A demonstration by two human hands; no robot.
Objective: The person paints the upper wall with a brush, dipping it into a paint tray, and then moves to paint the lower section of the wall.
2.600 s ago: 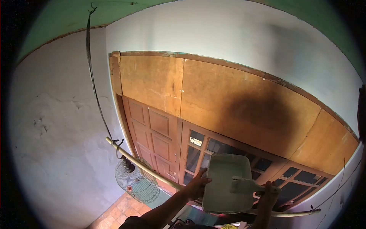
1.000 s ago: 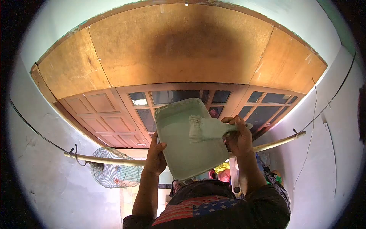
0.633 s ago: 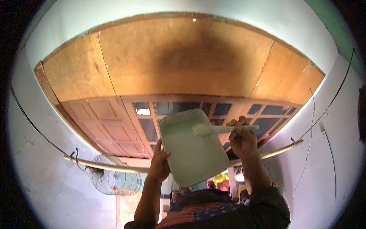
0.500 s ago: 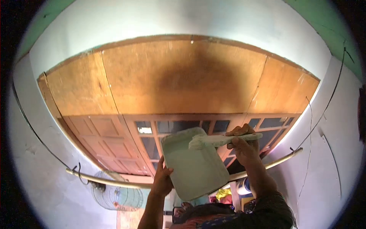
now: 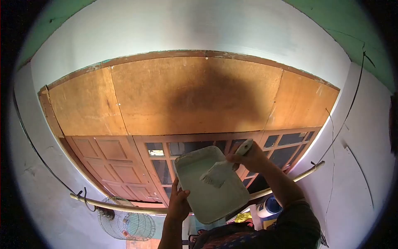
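A shallow paint tray (image 5: 224,203), coated in pale grey-green paint, is held out in front of me. My left hand (image 5: 179,202) grips its left edge, with the thumb over the rim. In my right hand (image 5: 251,157) is a paintbrush (image 5: 224,168), its handle pointing up and right. The wide, paint-covered bristles point down and left, low over the middle of the tray. Part of the handle is hidden by the fingers.
Behind the tray stand a panelled door (image 5: 112,162) and windows, with wooden boards (image 5: 195,95) above them and a pale wall (image 5: 166,33) on top. A pole (image 5: 124,207) spans the width, hung by cables. Below it hangs a wire cage (image 5: 128,224).
My right hand has turned the brush from nearly level to slanting, and its bristles have moved down towards the tray's middle. The tray stays in my left hand. The view has tilted up slightly.
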